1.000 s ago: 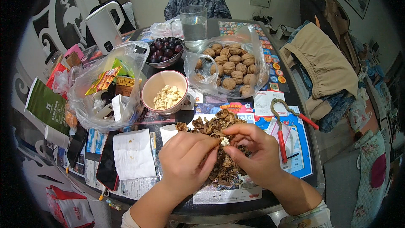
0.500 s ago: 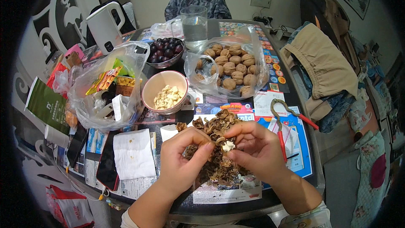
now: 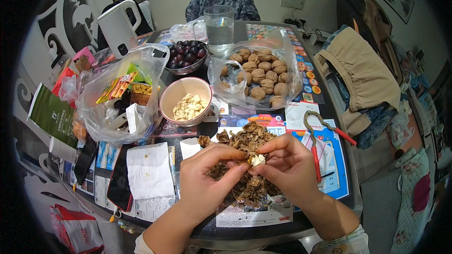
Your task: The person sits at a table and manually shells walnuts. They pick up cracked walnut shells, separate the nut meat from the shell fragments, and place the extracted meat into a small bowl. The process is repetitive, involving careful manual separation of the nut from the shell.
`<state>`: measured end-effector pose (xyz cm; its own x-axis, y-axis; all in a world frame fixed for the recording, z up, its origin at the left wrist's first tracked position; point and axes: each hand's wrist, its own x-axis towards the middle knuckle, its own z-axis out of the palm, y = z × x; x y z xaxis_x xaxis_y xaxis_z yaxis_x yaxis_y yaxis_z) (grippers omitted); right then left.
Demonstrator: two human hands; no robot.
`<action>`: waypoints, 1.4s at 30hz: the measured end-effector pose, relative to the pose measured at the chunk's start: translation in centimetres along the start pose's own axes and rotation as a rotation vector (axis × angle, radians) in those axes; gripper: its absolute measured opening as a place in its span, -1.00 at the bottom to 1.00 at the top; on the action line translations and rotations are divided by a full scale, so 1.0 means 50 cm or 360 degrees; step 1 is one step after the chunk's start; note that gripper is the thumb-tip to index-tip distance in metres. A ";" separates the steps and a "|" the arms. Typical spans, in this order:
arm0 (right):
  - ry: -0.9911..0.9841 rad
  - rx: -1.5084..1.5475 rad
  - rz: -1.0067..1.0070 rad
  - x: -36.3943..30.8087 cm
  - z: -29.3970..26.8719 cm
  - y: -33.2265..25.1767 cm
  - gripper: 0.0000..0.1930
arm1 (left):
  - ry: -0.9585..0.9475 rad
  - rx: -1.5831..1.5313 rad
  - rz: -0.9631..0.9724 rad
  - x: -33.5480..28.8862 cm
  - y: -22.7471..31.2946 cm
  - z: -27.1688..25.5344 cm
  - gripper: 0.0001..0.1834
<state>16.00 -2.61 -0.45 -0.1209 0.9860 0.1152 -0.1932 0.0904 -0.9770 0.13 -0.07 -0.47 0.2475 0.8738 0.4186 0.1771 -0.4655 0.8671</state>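
Above a heap of broken walnut shells and brown skins point(image 3: 256, 190), my two hands meet at a pale, peeled-looking walnut kernel point(image 3: 257, 160). My right hand point(image 3: 289, 162) pinches it between thumb and fingers. From the other side, my left hand point(image 3: 209, 171) has thumb and forefinger closed at the kernel's edge; any skin between those fingertips is too small to make out. Just beyond the hands stands a cream bowl point(image 3: 185, 85) with a reddish rim, part filled with pale kernel pieces point(image 3: 190, 107). Whole walnuts point(image 3: 258, 75) lie in a clear plastic bag behind the heap.
Right of the heap lies a red-handled plier-type nutcracker point(image 3: 316, 153). A white napkin point(image 3: 149, 171) and a phone point(image 3: 120, 183) are at left, below a plastic bag of packets point(image 3: 120, 129). Farther back stand a bowl of dark grapes point(image 3: 187, 55), a glass water jug point(image 3: 219, 28) and a white kettle point(image 3: 117, 30).
My left fingertips have moved right, closer to my right ones, and now press against the kernel. The whole view has shifted slightly; the table things stay in place.
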 end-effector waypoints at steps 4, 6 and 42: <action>0.0015 -0.0100 -0.0099 0.000 -0.001 0.017 -0.72 | 0.0027 -0.0019 -0.0136 -0.005 0.002 0.002 -0.89; 0.0022 -0.0074 -0.0118 0.000 -0.001 0.023 -0.73 | 0.0021 -0.0057 -0.0131 -0.005 0.000 0.002 -0.91; -0.0314 -0.0250 -0.0266 0.000 -0.010 0.008 -0.75 | 0.0166 0.0247 0.0104 0.004 -0.012 0.004 -0.91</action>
<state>16.42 -2.52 -0.95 -0.2901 0.9107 0.2942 -0.0751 0.2848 -0.9556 0.26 0.33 -0.97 0.1644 0.8469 0.5057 0.3108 -0.5310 0.7883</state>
